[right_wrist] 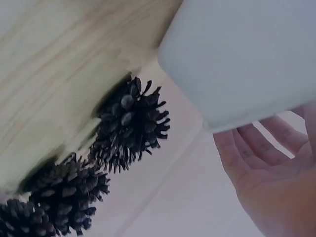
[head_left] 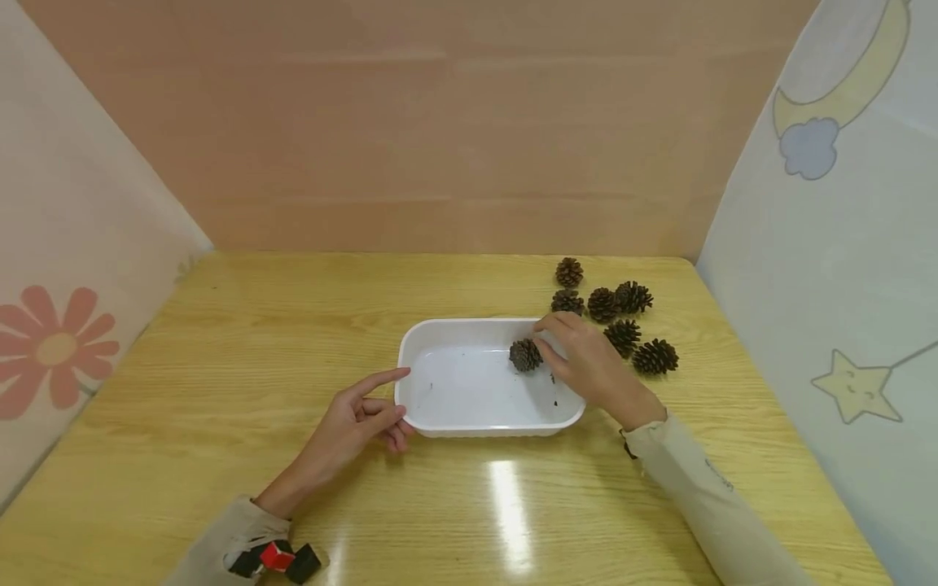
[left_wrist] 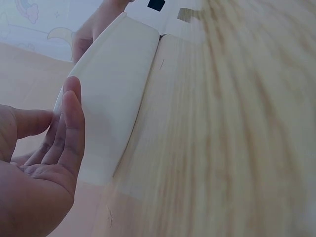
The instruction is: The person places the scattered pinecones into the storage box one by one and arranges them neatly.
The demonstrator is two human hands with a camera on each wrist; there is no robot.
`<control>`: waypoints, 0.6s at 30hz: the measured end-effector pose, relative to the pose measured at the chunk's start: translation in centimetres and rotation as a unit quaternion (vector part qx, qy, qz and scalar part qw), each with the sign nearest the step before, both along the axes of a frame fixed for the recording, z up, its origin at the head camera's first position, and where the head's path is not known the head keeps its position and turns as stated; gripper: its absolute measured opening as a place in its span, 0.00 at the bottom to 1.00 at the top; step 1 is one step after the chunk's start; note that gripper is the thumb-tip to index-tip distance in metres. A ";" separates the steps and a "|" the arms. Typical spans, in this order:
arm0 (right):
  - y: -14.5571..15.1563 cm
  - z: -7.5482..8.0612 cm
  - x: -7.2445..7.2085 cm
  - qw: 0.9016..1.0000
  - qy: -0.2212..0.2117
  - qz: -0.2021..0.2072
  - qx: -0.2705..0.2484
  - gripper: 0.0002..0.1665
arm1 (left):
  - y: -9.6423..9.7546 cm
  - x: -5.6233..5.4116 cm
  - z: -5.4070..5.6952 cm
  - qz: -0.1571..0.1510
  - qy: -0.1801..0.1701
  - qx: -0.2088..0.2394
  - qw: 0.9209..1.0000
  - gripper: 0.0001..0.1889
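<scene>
A white rectangular plastic tray [head_left: 469,429] stands on the wooden table. At its left end, my left hand [head_left: 362,415] holds the rim, with thumb and fingers at the edge. In the left wrist view, the fingers [left_wrist: 71,111] lie along the tray's outer wall. My right hand [head_left: 589,362] reaches over the right end and pinches a brown pine cone [head_left: 524,356] inside the tray. The right wrist view has the fingertips hidden behind the tray wall [right_wrist: 242,59]. Small dark bits lie on the tray's floor.
Several more pine cones [head_left: 655,357] lie on the table [head_left: 293,325] behind and right of the tray. Patterned cloth walls [head_left: 843,268] stand at both sides, and a plain brown sheet [head_left: 454,130] closes off the back.
</scene>
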State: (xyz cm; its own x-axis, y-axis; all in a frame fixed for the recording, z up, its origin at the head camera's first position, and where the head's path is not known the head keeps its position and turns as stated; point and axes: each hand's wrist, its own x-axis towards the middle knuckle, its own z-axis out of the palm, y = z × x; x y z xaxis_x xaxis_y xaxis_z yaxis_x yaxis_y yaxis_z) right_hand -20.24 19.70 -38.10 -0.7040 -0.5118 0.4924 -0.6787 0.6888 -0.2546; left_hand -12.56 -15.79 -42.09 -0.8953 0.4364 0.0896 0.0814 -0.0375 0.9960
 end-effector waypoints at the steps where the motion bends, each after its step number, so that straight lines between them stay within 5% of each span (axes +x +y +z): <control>1: 0.2 0.1 0.1 1.000 0.008 -0.004 0.000 0.10 | 0.1 -0.1 0.0 -0.001 -0.002 -0.002 1.000 0.30; 18: 5.7 2.7 1.8 0.995 0.045 -0.087 -0.001 0.16 | 0.4 -0.5 0.3 -0.001 -0.009 -0.012 1.000 0.30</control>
State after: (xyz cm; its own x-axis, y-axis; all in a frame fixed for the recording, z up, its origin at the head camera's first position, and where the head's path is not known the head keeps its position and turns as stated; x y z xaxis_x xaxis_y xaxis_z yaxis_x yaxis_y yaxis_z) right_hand -18.46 25.39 -35.43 -0.7353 -0.3845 0.5581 -0.5692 0.7974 -0.2005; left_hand -13.06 -15.37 -41.77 -0.8960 0.4395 0.0629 0.0629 -0.0145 0.9979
